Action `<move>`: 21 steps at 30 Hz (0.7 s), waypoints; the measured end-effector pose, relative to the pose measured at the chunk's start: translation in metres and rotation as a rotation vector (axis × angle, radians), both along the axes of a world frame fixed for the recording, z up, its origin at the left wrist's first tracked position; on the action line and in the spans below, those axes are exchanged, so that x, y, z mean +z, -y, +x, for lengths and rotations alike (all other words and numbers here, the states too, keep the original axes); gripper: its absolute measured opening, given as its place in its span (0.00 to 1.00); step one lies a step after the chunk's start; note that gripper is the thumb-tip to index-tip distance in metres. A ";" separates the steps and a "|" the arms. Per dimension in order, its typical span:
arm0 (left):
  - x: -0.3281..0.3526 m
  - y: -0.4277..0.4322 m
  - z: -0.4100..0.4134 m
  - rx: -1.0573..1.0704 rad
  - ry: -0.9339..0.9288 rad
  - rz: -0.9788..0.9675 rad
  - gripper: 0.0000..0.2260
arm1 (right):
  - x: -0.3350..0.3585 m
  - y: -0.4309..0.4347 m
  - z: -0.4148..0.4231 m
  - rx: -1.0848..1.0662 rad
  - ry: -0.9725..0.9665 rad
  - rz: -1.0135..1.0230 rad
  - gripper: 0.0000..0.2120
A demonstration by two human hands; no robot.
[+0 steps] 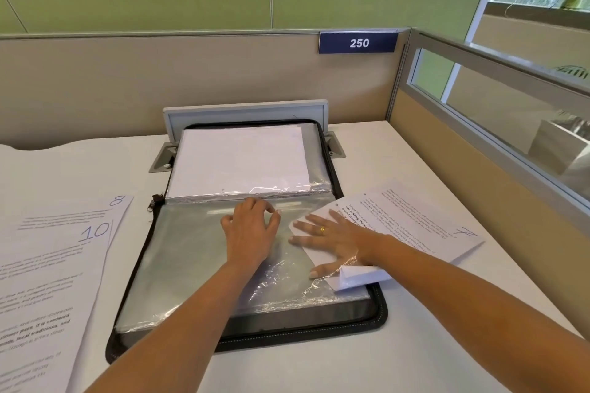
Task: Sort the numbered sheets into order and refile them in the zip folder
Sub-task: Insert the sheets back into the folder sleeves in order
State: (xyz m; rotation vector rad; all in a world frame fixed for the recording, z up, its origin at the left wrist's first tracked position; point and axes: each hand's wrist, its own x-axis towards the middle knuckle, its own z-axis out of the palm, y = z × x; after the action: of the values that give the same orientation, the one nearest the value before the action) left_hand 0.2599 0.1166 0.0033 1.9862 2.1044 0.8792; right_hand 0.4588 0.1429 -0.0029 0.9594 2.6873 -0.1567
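A black zip folder [380, 313] lies open on the desk, its clear plastic sleeves [188, 252] spread over the near half and filed white sheets [239, 163] on the far half. My left hand [249, 230] rests on the top sleeve near the spine, fingers curled as if pinching the plastic edge. My right hand [332, 239] lies flat with straight fingers on the sheet numbered 7 [415, 220], whose left corner is slid into the sleeve's right opening. Sheets 8 [118, 201] and 10 [64, 252] lie left of the folder.
A beige partition with a blue sign reading 250 [358, 42] stands behind the desk. A grey cable hatch [245, 112] stands open behind the folder. A glazed divider [498, 112] runs along the right edge. White desk surface [319, 370] lies in front.
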 end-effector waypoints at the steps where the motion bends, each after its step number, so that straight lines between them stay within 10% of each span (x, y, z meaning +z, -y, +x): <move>1: -0.001 0.000 -0.001 0.008 0.008 -0.010 0.09 | 0.001 -0.001 -0.001 -0.011 0.001 -0.002 0.41; 10: -0.010 0.009 -0.023 -0.002 -0.012 -0.095 0.11 | 0.016 0.005 -0.010 -0.272 -0.189 -0.042 0.31; 21: -0.016 0.015 -0.028 -0.049 -0.012 -0.135 0.11 | 0.003 0.008 0.056 -0.010 -0.125 -0.039 0.39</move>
State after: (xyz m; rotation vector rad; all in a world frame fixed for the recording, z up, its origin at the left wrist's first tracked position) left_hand 0.2318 0.1015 -0.0129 1.9704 2.0534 0.6992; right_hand 0.5149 0.1345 0.0000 0.9815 2.7814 -0.2790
